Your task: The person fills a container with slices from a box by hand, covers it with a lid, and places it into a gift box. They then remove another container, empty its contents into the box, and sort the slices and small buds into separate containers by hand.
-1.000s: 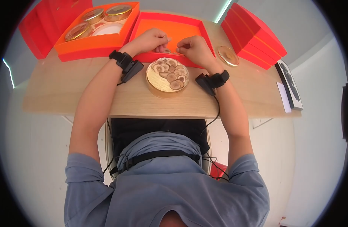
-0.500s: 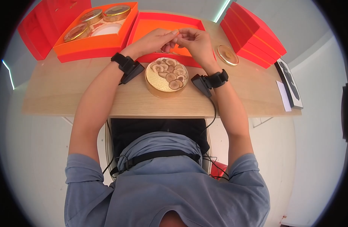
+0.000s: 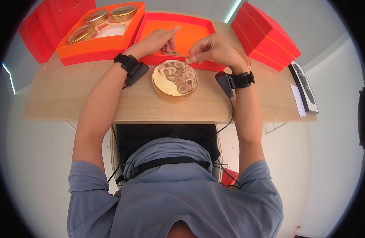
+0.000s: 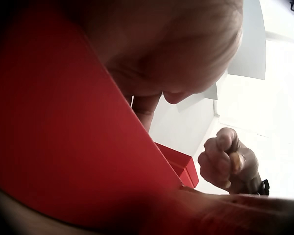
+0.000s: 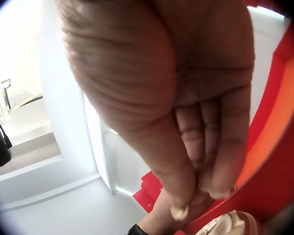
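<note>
One half-hidden slice is pinched in the right hand.

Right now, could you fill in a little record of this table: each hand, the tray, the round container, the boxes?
Right hand: pinches a slice
Left hand: over the tray, near loose slices; grip unclear
Tray: red, orange inside
Round container: open, partly covered with slices
Open box: three lidded containers, one pale round space
Box stack: red, at the right

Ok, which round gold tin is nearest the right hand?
The gold tin of brown slices on the wooden table; three others sit in the orange box.
</note>
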The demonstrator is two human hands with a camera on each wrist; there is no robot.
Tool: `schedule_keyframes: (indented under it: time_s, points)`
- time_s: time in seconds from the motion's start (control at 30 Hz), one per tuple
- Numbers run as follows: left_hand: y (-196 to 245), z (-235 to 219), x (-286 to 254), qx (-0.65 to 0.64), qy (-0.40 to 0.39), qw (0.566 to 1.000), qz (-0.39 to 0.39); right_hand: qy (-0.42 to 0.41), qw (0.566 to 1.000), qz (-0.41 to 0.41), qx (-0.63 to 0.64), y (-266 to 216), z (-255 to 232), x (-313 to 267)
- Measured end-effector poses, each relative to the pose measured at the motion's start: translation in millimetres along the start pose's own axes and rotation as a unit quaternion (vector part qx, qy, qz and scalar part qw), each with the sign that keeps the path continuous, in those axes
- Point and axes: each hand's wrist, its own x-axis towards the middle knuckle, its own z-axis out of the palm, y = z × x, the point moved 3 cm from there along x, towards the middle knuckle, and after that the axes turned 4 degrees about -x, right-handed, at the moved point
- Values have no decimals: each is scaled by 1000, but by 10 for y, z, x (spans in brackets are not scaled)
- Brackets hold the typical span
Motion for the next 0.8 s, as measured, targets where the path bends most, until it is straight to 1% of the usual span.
schedule_keyframes:
  time_s: [0.1, 0.2, 0.4, 0.5, 0.6, 0.7, 0.73, 0.8]
  points:
    - [-12, 2, 3, 0, -3, 1000, -6, -112, 993, 33, 19, 32, 81, -31]
    - [-34, 9, 19, 2, -7, 1000, -9, -139, 989, 46, -4, -21, 107, -71]
    - [-24, 20, 9, 2, -9, 1000, -11, -129, 991, 27, -20, -2, 127, -58]
    - [-19, 23, 5, 4, -8, 1000, -12, -130, 991, 35, -2, -1, 137, -57]
    - [-13, 25, -1, 1, -9, 1000, -13, -119, 992, 37, -34, -54, 172, -77]
    - [-41, 20, 22, -3, -12, 1000, -15, -136, 989, 48, -30, -26, 176, -79]
    - [-29, 22, 18, -4, -13, 1000, -16, -131, 990, 36, -35, -33, 163, -75]
    - [22, -13, -7, 29, 22, 999, 24, -122, 992, 13, -44, -47, 133, -64]
